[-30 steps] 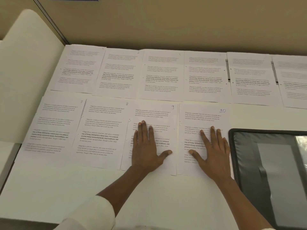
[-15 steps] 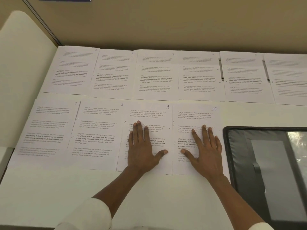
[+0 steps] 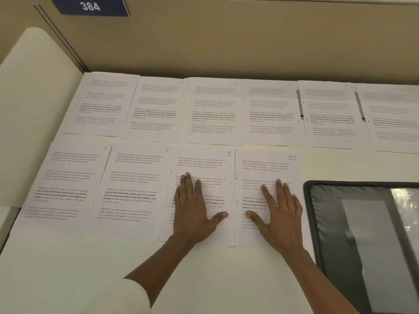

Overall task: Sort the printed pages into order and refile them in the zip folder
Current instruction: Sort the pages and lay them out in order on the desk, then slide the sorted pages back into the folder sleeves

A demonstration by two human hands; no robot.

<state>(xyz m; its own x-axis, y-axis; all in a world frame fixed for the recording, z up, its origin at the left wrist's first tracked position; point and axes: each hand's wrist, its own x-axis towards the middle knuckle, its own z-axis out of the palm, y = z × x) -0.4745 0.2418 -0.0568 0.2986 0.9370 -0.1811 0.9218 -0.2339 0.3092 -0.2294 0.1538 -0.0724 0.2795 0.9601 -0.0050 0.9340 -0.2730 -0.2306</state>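
Observation:
Printed pages lie face up in two rows on the white desk (image 3: 68,268). The near row reads 7 (image 3: 68,184), 8 (image 3: 133,189), 9 (image 3: 204,164) and 10 (image 3: 267,164) by handwritten numbers at the top right corners. My left hand (image 3: 195,209) lies flat on page 9, fingers straight. My right hand (image 3: 278,214) lies flat on page 10, fingers spread. The far row (image 3: 213,109) holds several more pages side by side. The black zip folder (image 3: 362,245) lies open at the right, just beside page 10.
A beige partition wall (image 3: 226,41) stands behind the far row, with a dark sign reading 384 (image 3: 90,6) at the top left. A cream rounded panel (image 3: 29,98) closes off the left side. Bare desk runs along the front edge.
Both hands stay flat on pages 9 and 10. The view has tilted upward a little, bringing the 384 sign into sight.

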